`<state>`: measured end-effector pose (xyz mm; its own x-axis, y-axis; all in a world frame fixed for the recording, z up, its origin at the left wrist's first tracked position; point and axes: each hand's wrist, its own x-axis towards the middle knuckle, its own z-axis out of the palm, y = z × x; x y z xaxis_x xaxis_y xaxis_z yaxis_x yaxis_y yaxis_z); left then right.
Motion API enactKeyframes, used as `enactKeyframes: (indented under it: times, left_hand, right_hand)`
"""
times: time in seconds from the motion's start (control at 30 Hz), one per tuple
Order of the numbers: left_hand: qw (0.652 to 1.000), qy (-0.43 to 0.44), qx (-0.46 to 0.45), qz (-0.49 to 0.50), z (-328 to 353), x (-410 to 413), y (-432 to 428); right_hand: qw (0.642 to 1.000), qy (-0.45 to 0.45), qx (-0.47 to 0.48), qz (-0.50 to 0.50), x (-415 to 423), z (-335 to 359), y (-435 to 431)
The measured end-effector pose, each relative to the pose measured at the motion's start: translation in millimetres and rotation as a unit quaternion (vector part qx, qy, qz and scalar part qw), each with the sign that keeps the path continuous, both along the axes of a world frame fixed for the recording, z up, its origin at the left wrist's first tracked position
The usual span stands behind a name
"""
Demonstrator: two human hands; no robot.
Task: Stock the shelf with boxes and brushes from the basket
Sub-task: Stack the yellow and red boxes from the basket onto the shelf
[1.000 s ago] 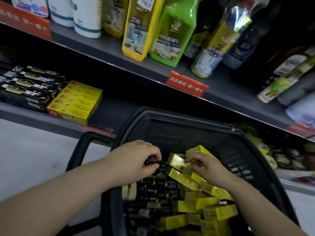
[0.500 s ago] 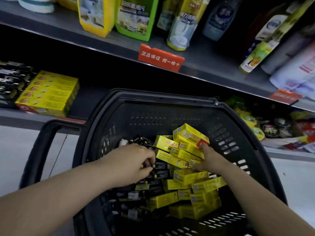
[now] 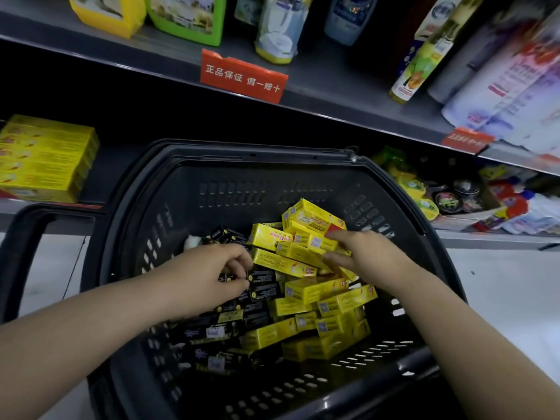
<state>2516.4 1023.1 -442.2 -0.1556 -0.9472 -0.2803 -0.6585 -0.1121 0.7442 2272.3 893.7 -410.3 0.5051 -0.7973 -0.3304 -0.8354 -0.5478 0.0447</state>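
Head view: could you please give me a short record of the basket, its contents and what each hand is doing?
basket: black plastic, slotted walls, in front of the shelves
contents: yellow boxes piled on the right, black packs on the left
left hand: fingers curled, pinching the black packs
right hand: grips one of the yellow boxes near the top of the pile
lower shelf: shelved stack of matching boxes at far left

The left hand [image 3: 212, 277] curls into the black packs [image 3: 263, 291], hiding which one its fingertips pinch; their print is too small to read. The right hand [image 3: 368, 257] covers the ends of the yellow boxes [image 3: 315, 291] it grips. The top edge cuts off the bottles [image 3: 278, 31] on the upper shelf [image 3: 333, 83]. The packages [image 3: 515, 86] at the right are blurred. The basket [image 3: 242, 165] runs past the bottom edge.
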Motion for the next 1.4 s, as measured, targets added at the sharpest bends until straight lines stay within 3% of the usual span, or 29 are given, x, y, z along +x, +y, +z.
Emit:
enactKeyframes:
  times: [0.1,0.2,0.33,0.47,0.6,0.63,0.67,0.73,0.77,0.8,0.87,0.97,1.1,1.13,1.2,1.27,1.33,1.4]
  left_hand:
    - [1.0,0.02,0.003,0.005,-1.1,-1.4,2.6]
    - [0.998,0.054,-0.001,0.014,0.4,-2.4,2.5]
    - [0.981,0.179,0.065,0.032,1.7,-7.8,1.2]
    - [0.954,0.264,0.115,0.077,3.0,-13.8,4.8]
    - [0.932,0.301,0.151,0.135,8.8,-14.4,2.3]
    - [0.924,0.31,0.161,0.153,9.5,-14.0,1.6]
    - [0.917,0.317,0.172,0.173,9.6,-13.4,0.9]
    - [0.902,0.317,0.192,0.222,9.0,-11.2,-0.1]
    - [0.895,0.316,0.199,0.244,8.3,-9.4,-0.4]
    - [0.888,0.317,0.205,0.263,7.3,-7.4,-1.2]
    - [0.871,0.331,0.214,0.293,6.3,-4.8,-2.7]
    - [0.848,0.361,0.219,0.321,6.4,-3.4,-4.1]
    - [0.823,0.384,0.25,0.337,9.4,-1.2,-5.7]
    - [0.811,0.398,0.266,0.336,10.8,-0.2,-6.6]
    - [0.782,0.444,0.297,0.321,13.5,2.5,-8.0]
    - [0.768,0.482,0.3,0.297,16.3,4.6,-8.5]
    - [0.781,0.48,0.286,0.279,17.4,4.2,-7.2]
    - [0.794,0.462,0.276,0.283,16.0,2.2,-6.0]
  right_hand:
    - [0.969,-0.244,-0.019,-0.04,17.9,23.1,29.7]
    - [0.878,-0.445,0.111,-0.136,36.2,31.2,52.9]
    - [0.806,-0.512,0.202,-0.216,51.4,25.6,61.2]
    - [0.762,-0.533,0.265,-0.253,51.8,16.0,60.5]
    - [0.663,-0.569,0.367,-0.319,48.6,8.5,48.4]
    - [0.672,-0.554,0.373,-0.32,46.3,5.4,43.6]
    - [0.732,-0.503,0.35,-0.298,42.0,-0.1,37.6]
    - [0.928,-0.255,0.223,-0.156,27.2,-16.4,23.4]
    - [0.975,-0.1,0.18,-0.08,20.1,-25.9,17.9]
    - [0.985,0.022,0.169,-0.033,13.6,-36.6,13.9]
    - [0.97,0.12,0.212,-0.02,6.0,-55.8,11.9]
    - [0.971,0.106,0.215,-0.012,4.2,-75.1,10.5]
    - [0.985,0.102,0.136,0.038,14.6,-66.2,12.5]
    - [0.992,0.075,0.087,0.045,19.7,-58.9,13.9]
    - [0.996,-0.08,0.013,0.022,32.1,-39.2,18.1]
    - [0.956,-0.282,0.049,-0.063,44.4,-18.6,24.1]
    - [0.865,-0.441,0.17,-0.169,50.7,-3.4,31.4]
    - [0.758,-0.512,0.297,-0.275,49.9,2.3,40.3]
